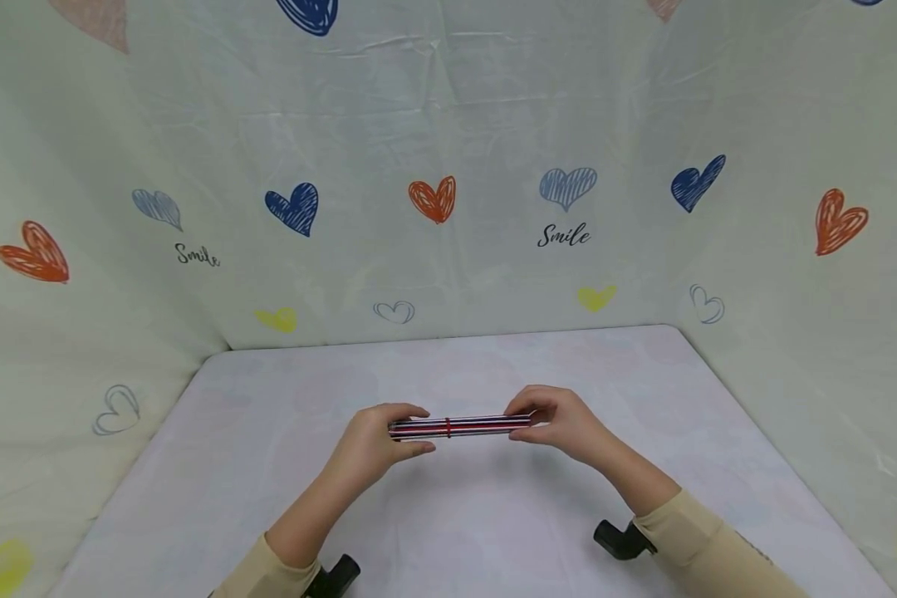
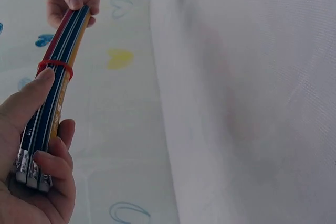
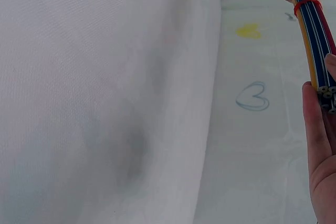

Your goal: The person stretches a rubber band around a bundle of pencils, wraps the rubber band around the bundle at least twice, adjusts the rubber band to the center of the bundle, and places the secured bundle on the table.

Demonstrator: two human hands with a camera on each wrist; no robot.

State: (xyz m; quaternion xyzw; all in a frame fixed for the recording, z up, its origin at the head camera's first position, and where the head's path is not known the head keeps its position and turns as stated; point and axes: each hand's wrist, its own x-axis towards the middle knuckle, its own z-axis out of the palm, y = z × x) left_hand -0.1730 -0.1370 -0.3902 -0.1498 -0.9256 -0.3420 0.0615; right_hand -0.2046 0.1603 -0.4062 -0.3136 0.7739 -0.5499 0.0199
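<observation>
A bundle of striped pencils (image 1: 478, 425), with dark blue, red and yellow barrels, is held level above the table. A red rubber band (image 2: 55, 66) circles its middle. My left hand (image 1: 374, 436) grips the left end, where metal ferrules and pale erasers (image 2: 32, 181) show in the left wrist view. At the opposite end my right hand (image 1: 564, 423) holds the bundle between thumb and fingers. The right wrist view shows the round pencil ends (image 3: 328, 95) by that palm, and part of the hand runs off the picture.
Beneath both hands spreads a white-covered table (image 1: 448, 531). A pale curtain (image 1: 493, 274) printed with hearts and "Smile" stands behind it and along both sides. Black wrist mounts (image 1: 620, 540) stick out from the beige sleeves (image 1: 710, 548).
</observation>
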